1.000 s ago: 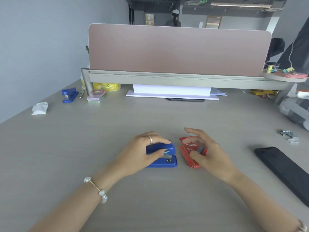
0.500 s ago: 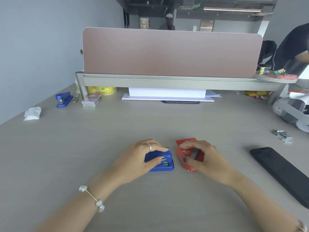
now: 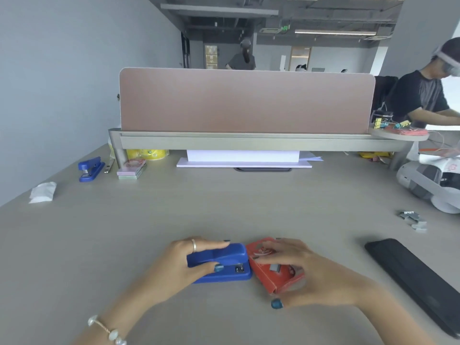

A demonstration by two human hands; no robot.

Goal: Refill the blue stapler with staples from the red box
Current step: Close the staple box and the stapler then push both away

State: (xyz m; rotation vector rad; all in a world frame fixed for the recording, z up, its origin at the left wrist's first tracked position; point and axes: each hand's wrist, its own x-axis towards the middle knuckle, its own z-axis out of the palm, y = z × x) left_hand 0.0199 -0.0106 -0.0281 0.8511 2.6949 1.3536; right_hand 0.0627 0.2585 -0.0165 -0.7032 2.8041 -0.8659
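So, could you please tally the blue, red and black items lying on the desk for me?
Blue: 2, the blue stapler under the left hand and a second stapler far left.
Red: 1, the red box at the right hand.
Black: 1, the phone.
Total: 4

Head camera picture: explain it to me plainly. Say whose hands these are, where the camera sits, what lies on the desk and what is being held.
There is no machine here. A person wears a camera on the head, looking forward and down at their own two bare hands. The left hand grips the blue stapler, which rests closed on the grey desk. The right hand holds the red staple box beside it, and a grey strip of staples shows at the fingers. Also on the desk: a black phone, loose staples, a second blue stapler, sticky notes and a white packet.
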